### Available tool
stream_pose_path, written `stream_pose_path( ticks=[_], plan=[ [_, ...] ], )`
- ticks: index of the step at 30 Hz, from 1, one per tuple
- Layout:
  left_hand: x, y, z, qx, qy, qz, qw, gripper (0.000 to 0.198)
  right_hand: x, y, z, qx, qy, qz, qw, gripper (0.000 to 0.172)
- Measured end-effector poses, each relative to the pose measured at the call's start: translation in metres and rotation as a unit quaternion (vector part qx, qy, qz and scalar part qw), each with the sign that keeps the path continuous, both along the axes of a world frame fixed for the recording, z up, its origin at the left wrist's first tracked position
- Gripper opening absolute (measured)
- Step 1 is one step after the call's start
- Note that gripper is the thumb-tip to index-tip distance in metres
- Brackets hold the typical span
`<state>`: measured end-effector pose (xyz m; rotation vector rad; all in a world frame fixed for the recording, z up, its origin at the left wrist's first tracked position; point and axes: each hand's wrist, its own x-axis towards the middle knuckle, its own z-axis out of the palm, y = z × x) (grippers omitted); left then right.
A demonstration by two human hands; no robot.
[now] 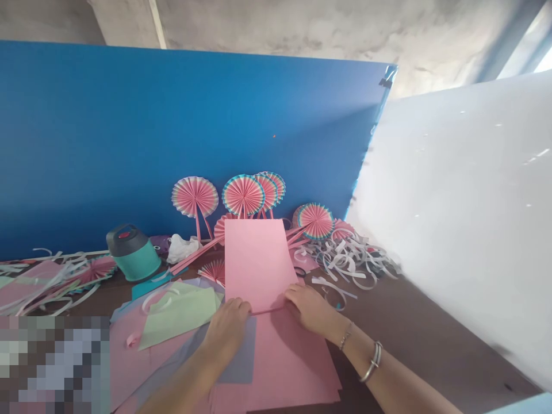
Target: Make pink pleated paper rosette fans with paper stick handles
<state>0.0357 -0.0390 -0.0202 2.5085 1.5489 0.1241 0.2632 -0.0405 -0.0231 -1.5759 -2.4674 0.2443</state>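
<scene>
A pink paper sheet (259, 264) stands tilted up before me, with a narrow fold along its near edge. My left hand (229, 323) pinches the left end of that folded edge. At the right end, my right hand (308, 307) grips the same edge, its fingers closed on the paper. Below both hands lies a stack of larger pink sheets (284, 368). A grey-blue sheet (239, 362) rests on the stack near my left hand. The fingertips are partly hidden behind the paper.
Finished pink pleated fans (244, 194) lean against a blue panel (129, 126). Curled white paper strips (345, 259) heap at the back right. A green jug with a dark lid (133, 256) stands at left, near pale green paper (181, 313). A white wall (466, 218) bounds the right.
</scene>
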Motion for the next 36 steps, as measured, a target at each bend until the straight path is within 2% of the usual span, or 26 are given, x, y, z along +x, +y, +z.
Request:
stream_pose_path(
  ticks=[4, 9, 13, 18, 26, 31, 36],
  plan=[
    [-0.002, 0.006, -0.005, -0.005, -0.045, 0.017, 0.999, 0.031, 0.002, 0.004, -0.003, -0.007, 0.057, -0.007, 0.998, 0.019],
    [0.000, 0.010, -0.006, 0.030, -0.006, -0.016, 0.999, 0.029, -0.005, 0.001, 0.003, 0.043, -0.038, -0.024, 0.998, 0.020],
    [0.003, 0.004, 0.000, 0.037, 0.067, -0.053, 0.996, 0.029, -0.014, -0.004, 0.006, 0.072, -0.134, 0.014, 0.988, 0.015],
    [0.008, -0.008, 0.011, 0.023, 0.097, -0.049, 0.994, 0.032, -0.019, -0.007, 0.004, 0.083, -0.172, 0.041, 0.981, 0.015],
    [0.013, -0.015, 0.024, -0.024, 0.132, -0.027, 0.991, 0.042, -0.023, -0.009, 0.010, 0.026, -0.191, 0.003, 0.981, 0.018],
    [0.010, -0.013, 0.020, -0.015, 0.131, -0.033, 0.991, 0.042, -0.023, -0.010, 0.016, 0.011, -0.184, -0.002, 0.983, 0.017],
    [0.003, -0.008, 0.009, -0.006, 0.083, -0.015, 0.996, 0.037, -0.016, -0.010, 0.018, 0.005, -0.144, 0.009, 0.990, 0.017]
  ],
)
